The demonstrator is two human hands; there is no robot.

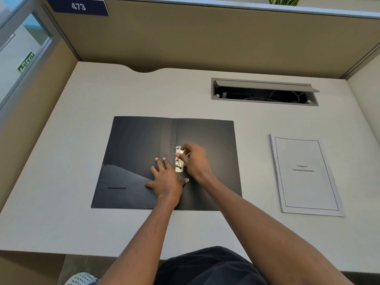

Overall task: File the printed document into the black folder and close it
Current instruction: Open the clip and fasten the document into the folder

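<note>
The black folder (135,153) lies open and flat on the desk, its inside showing. A shiny metal clip (178,163) sits beside the spine on the right half. My left hand (166,179) rests flat on the folder just left of the clip, fingers spread. My right hand (194,160) has its fingertips pinched on the upper part of the clip. The printed document (306,175), white pages with a bordered title page, lies on the desk to the right of the folder, untouched.
The pale desk (61,202) sits inside tan cubicle walls. A grey cable hatch (264,91) stands open at the back right. A curved cutout (144,69) marks the desk's back edge. A blue sign reading 473 (78,6) hangs at upper left.
</note>
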